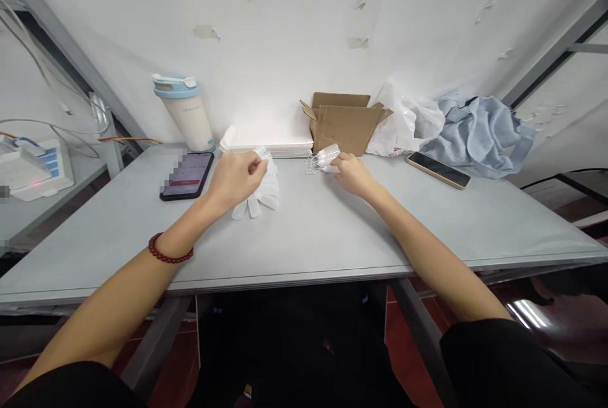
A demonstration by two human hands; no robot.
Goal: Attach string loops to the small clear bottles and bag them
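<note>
My left hand (235, 178) is closed in a pinch on the top of a small stack of white face masks (262, 196) that fans out on the grey table (304, 237). A red bead bracelet sits on that wrist. To the right, my right hand (350, 173) is closed on a single white mask (327, 156), whose thin ear loops trail to its left. Both hands rest near the middle of the table, about a hand's width apart. A flat pile of white sheets or masks (270, 145) lies just behind them by the wall.
A black phone (187, 175) with a lit screen lies left of my left hand. Behind stand a blue-lidded cup (185, 113), an open cardboard box (342, 121), a white plastic bag (408, 123) and a blue cloth (479, 132). A second phone (437, 170) lies at right.
</note>
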